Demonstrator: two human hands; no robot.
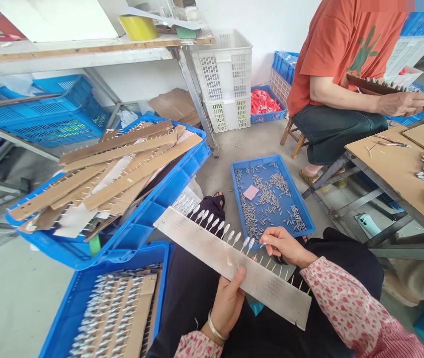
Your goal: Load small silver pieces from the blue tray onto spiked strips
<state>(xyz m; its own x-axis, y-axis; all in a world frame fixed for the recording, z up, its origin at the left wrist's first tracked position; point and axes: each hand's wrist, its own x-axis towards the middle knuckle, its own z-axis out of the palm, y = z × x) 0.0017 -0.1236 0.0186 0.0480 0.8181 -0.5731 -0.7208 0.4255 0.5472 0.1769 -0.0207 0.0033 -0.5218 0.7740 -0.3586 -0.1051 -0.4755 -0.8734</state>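
Note:
A long flat strip (215,248) lies slantwise over my lap, thin sticks poking out along its far edge. Silvery spoon-shaped pieces (211,219) cap the sticks on the left part; those on the right are bare. My left hand (228,303), with a bangle at the wrist, grips the strip's lower middle, thumb on top. My right hand (284,244) pinches a small silvery piece at the stick beside the last capped one. Beyond it, a shallow blue tray (237,199) on the floor holds many loose silvery pieces and a pink paper.
A blue crate (122,238) heaped with cardboard strips stands at left, above another blue crate (60,318) of filled strips. At right, a seated person (331,74) holds a similar strip beside a low table (394,159) with pliers. White crates (226,74) are stacked behind.

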